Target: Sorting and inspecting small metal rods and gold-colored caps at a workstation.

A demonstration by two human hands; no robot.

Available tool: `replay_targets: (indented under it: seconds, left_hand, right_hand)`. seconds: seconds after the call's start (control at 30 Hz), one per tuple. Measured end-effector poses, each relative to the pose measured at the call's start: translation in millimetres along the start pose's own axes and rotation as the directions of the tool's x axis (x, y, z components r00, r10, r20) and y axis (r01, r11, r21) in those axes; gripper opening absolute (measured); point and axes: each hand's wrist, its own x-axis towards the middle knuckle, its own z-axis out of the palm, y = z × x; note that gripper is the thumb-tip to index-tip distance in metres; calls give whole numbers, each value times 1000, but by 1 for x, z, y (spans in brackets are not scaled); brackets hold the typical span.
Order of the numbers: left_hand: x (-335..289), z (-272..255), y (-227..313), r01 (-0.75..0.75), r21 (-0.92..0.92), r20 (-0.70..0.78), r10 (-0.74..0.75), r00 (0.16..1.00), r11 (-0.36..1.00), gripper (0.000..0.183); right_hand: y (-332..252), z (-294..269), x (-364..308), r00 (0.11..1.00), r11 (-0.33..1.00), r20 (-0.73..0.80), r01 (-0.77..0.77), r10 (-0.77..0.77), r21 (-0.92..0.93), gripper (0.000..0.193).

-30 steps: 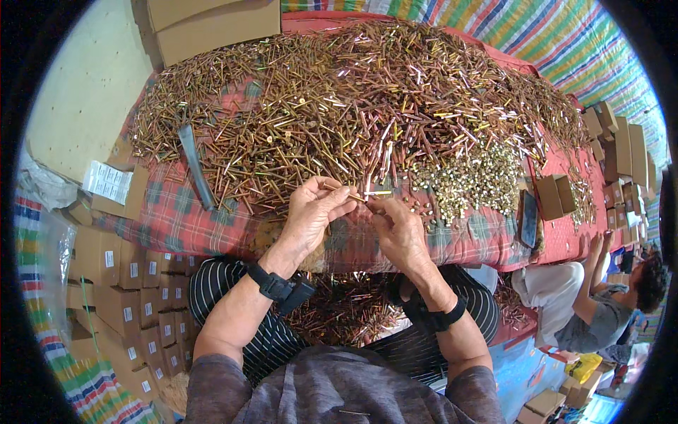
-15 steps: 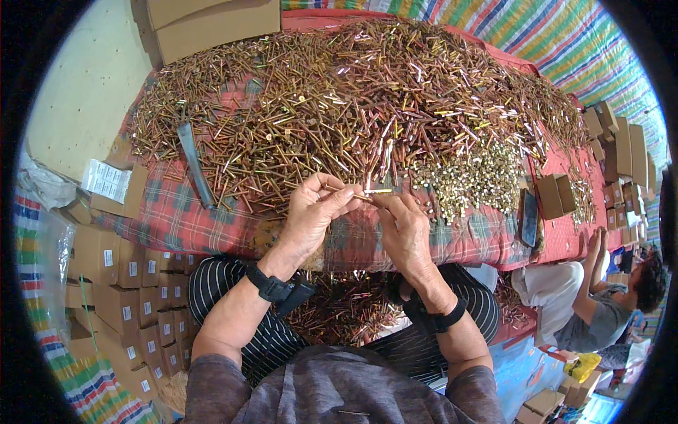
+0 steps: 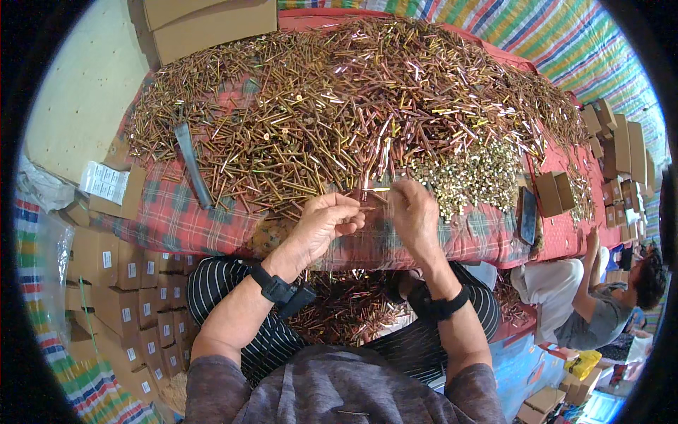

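Observation:
My left hand (image 3: 326,220) is closed, thumb and fingertips pinching a thin coppery metal rod (image 3: 366,208), probably a bolt. To its right my right hand (image 3: 415,219) hovers, fingers curled and smeared by motion, so whether it holds anything is unclear. It is nearest to a pile of small shiny brass-coloured nuts (image 3: 470,180). Beyond both hands spreads a broad heap of long brassy and coppery bolts (image 3: 304,127). One yellowish bolt (image 3: 379,189) lies crosswise between my hands.
A red and green plaid cloth (image 3: 226,230) covers the work surface. A grey metal strip (image 3: 192,166) lies left; a dark tray (image 3: 527,215) and small open carton (image 3: 554,193) sit right. Stacked cartons (image 3: 116,311) stand lower left. Another person (image 3: 600,311) sits at far right.
My hands have drawn apart. The right has moved slightly right and up toward the nuts; the left has come down a little, still pinching the rod.

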Motion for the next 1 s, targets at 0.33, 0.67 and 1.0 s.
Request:
replay_targets:
  seconds: [0.33,0.67,1.0]
  left_hand:
    - [2,-2,2,-58,86,-54,63,997,995,6]
    - [2,0,3,-113,13,-57,113,992,994,6]
    - [2,3,1,-120,-20,-6,120,993,993,7]
  right_hand:
    - [63,13,17,999,857,16,36,-32,-514,19]
    - [-10,4,2,942,812,244,-326,232,485,11]
    - [-22,6,-11,927,593,357,-354,117,723,5]
